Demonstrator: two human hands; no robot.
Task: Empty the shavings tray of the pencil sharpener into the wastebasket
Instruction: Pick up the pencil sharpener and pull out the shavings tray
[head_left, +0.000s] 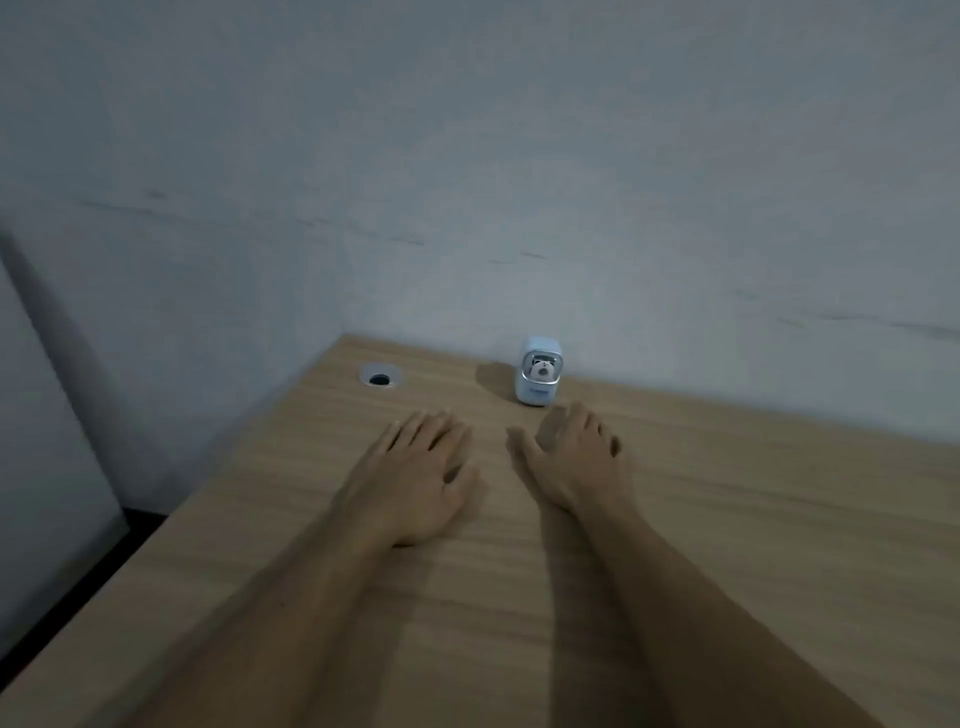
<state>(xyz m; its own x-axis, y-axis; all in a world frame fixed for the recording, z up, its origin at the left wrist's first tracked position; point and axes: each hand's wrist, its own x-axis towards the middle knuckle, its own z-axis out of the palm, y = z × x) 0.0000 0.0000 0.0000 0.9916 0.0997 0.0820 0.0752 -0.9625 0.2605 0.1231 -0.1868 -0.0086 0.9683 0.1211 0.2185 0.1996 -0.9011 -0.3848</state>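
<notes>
A small pale-blue pencil sharpener (539, 370) with a little cartoon animal face on its front stands upright at the back of the wooden desk (753, 519), close to the wall. My right hand (574, 460) lies palm down just in front of it, fingers spread, fingertips a short gap from its base. To the left, my left hand (418, 470) rests flat on the desk, fingers apart, holding nothing. The shavings tray cannot be told apart from the sharpener's body. No wastebasket is in view.
A round cable hole (381, 375) with a grey rim sits in the desk's back left corner. A grey-white wall runs behind the desk. The desk's left edge drops to a dark floor (67, 587) beside a pale panel.
</notes>
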